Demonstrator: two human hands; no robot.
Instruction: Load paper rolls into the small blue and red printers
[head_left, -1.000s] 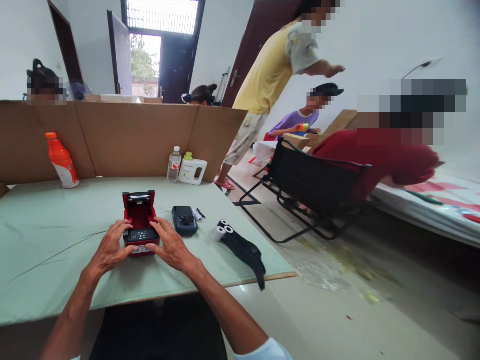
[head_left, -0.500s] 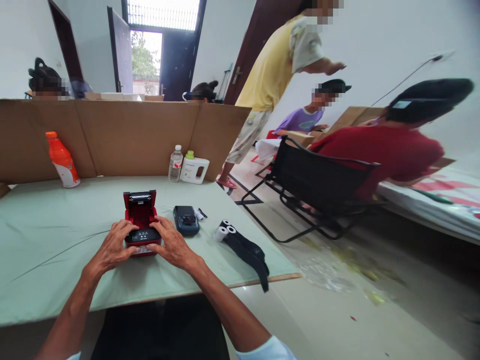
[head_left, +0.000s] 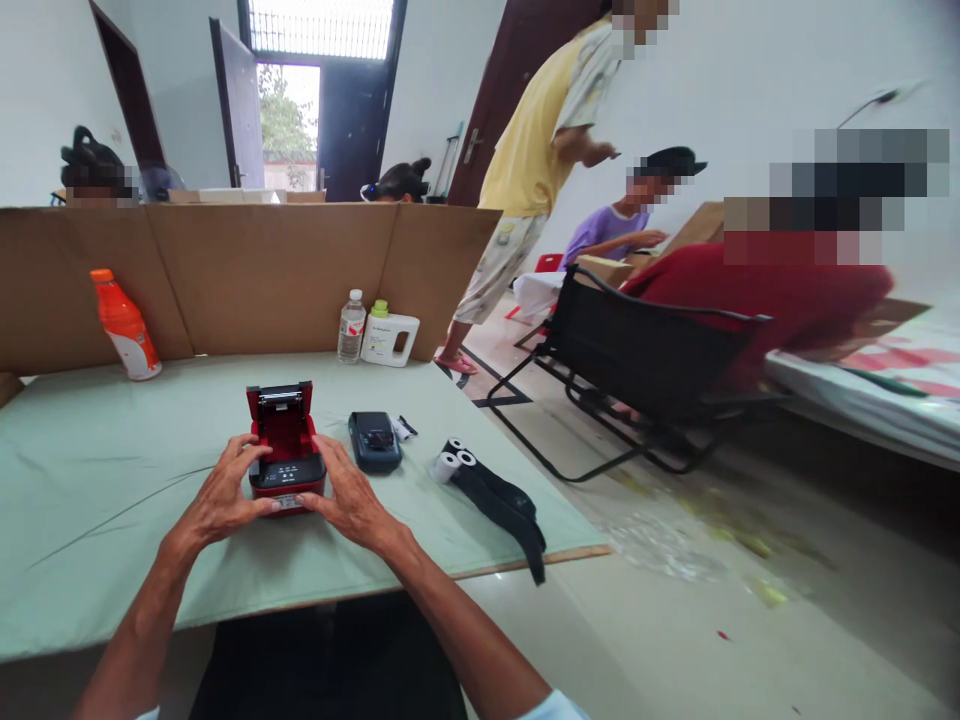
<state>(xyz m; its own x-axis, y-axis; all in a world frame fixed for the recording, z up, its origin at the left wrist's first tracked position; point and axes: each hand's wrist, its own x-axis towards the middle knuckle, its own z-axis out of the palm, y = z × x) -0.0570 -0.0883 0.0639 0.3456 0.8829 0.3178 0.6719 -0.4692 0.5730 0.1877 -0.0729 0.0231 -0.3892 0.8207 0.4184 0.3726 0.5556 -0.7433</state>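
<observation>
A small red-and-black thermal printer sits on the table in front of me with its lid up. The paper bay inside is red and looks bare. My left hand grips its left side, thumb along the front edge and fingers at the top. On the opposite side, my right hand holds it in the same way, thumb at the front corner. Right of it lies a dark blue-black handheld device beside a small black-and-white packet. Further right, several white paper rolls rest by a black strap.
A cardboard screen borders the table's back. Before it stand an orange bottle, a clear water bottle and a white jug. A thin cord lies at left. Other people sit and stand beyond, one in a black chair.
My fingers have eased slightly up and apart at the printer's upper edges, while both thumbs stay at its front. The standing person in yellow has lowered an arm.
</observation>
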